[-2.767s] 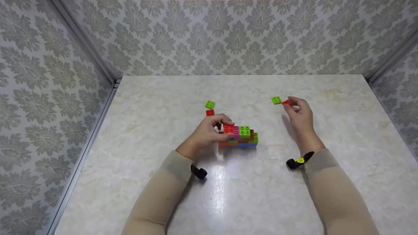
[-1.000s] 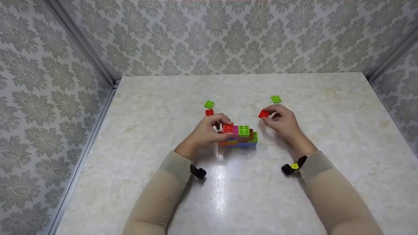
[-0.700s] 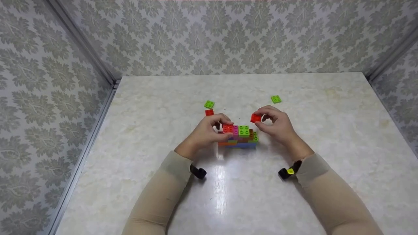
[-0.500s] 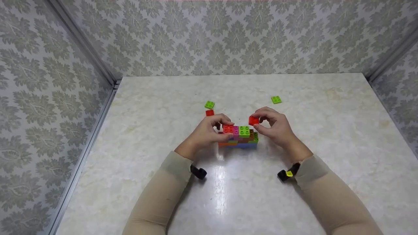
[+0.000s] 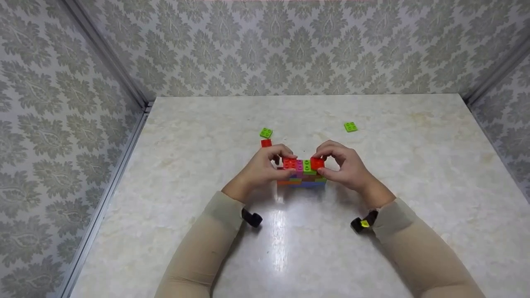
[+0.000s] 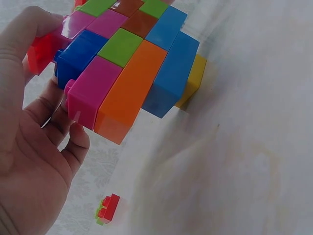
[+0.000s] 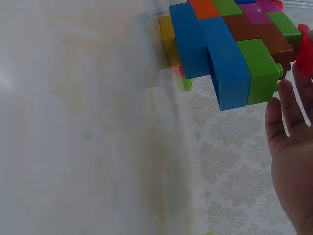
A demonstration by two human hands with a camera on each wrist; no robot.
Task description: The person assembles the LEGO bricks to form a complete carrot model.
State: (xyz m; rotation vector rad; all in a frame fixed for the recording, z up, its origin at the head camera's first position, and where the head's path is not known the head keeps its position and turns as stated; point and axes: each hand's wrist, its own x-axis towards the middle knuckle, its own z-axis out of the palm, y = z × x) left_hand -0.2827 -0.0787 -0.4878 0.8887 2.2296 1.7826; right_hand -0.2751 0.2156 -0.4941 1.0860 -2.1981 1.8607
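Note:
A stack of interlocking toy bricks (image 5: 308,178) stands mid-table, with blue, orange, magenta, brown and green bricks showing in its side in the left wrist view. My left hand (image 5: 265,165) grips its upper left end, thumb in front and fingers behind the red top brick (image 5: 290,164). Between thumb and fingers my right hand (image 5: 345,167) pinches another red brick (image 5: 317,163). That brick covers the right part of the green top brick (image 5: 307,166) in the head view. In the right wrist view the red brick (image 7: 305,54) looks tilted beside the stack; whether its studs are joined cannot be seen.
Behind the left hand, a loose red brick (image 5: 266,142) lies beside a flat green brick (image 5: 266,133). A second flat green brick (image 5: 350,126) is farther back on the right. Patterned walls (image 5: 265,45) border the pale table (image 5: 198,124) at the back and sides.
My right hand has carried the red brick left and nearer, from beside the right flat green brick to the stack's upper right end. The left hand keeps its place on the stack.

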